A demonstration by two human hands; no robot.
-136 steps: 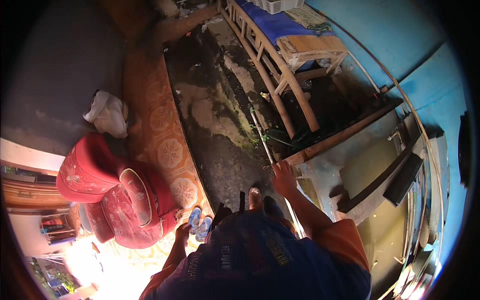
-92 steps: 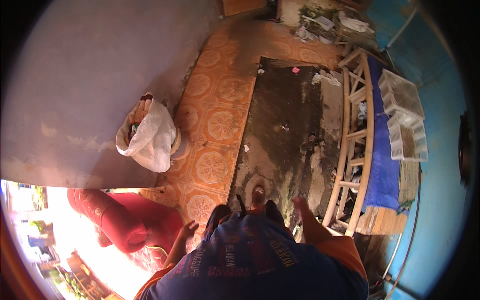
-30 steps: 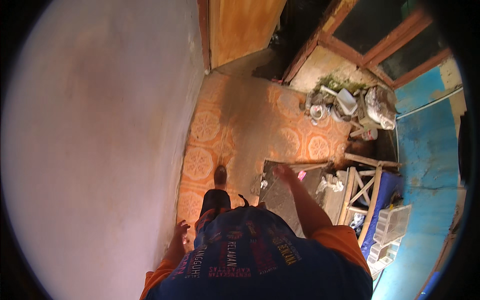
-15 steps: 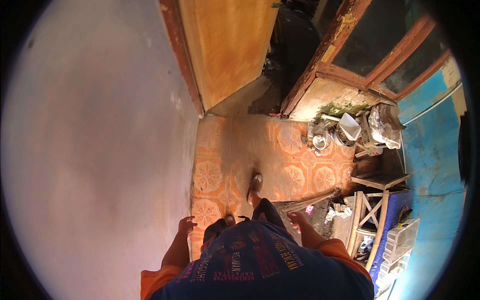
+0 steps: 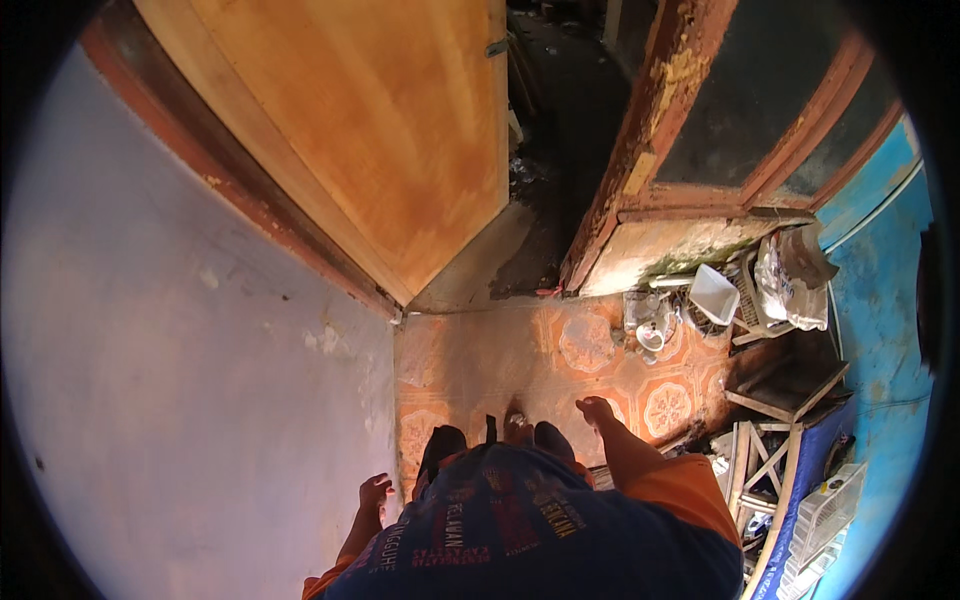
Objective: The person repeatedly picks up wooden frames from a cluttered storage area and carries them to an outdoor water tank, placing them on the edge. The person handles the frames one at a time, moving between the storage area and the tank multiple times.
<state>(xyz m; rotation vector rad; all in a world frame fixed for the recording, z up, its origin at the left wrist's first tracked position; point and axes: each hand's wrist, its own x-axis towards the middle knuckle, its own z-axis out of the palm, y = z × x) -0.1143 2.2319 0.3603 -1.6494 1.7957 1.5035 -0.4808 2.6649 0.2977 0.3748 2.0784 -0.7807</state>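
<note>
My left hand (image 5: 375,493) hangs low beside the pale wall (image 5: 200,370), fingers loosely bent and a little apart, with nothing seen in it. My right hand (image 5: 597,411) is held forward over the patterned orange floor tiles (image 5: 585,345). Its fingers are slightly curled, and no object shows in them. Ahead stands a wooden door (image 5: 390,130), swung part way in its worn red-brown frame (image 5: 240,205). A small metal latch (image 5: 496,48) sits on its edge. Neither hand touches the door.
Beyond the door is a dark room with a wet-looking floor (image 5: 560,130). At the right lie a white plastic container (image 5: 713,294), a white cup (image 5: 651,335) and bags (image 5: 795,280). A wooden rack (image 5: 765,470) stands by the blue wall (image 5: 880,310). Glazed panels (image 5: 770,110) rise above a low wall.
I have stepped forward, so the door and doorway are nearer and larger in view. My right arm has swung forward. My left hand has dropped back lower beside the wall.
</note>
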